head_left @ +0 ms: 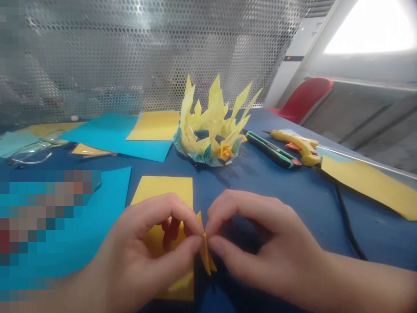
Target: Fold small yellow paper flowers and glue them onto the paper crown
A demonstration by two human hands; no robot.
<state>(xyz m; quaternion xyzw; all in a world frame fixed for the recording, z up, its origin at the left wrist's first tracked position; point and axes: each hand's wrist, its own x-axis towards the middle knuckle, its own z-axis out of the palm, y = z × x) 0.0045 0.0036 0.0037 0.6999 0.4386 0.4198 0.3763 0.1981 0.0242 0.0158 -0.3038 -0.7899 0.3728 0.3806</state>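
Pinching a folded yellow paper [206, 257] at its middle, the left hand [146, 248] and right hand [270, 243] meet over the worktop [273, 191]. Its narrow long axis runs nearly up and down the view, leaning slightly left, pointed tip uppermost, split end lowermost. Beyond, a ring-shaped paper crown [215, 95] bears an orange flower [226, 151].

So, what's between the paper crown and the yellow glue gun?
A utility knife lies between the paper crown and the glue gun in the head view.

Golden-yellow paper piece [205, 257], blue tabletop [309, 208]
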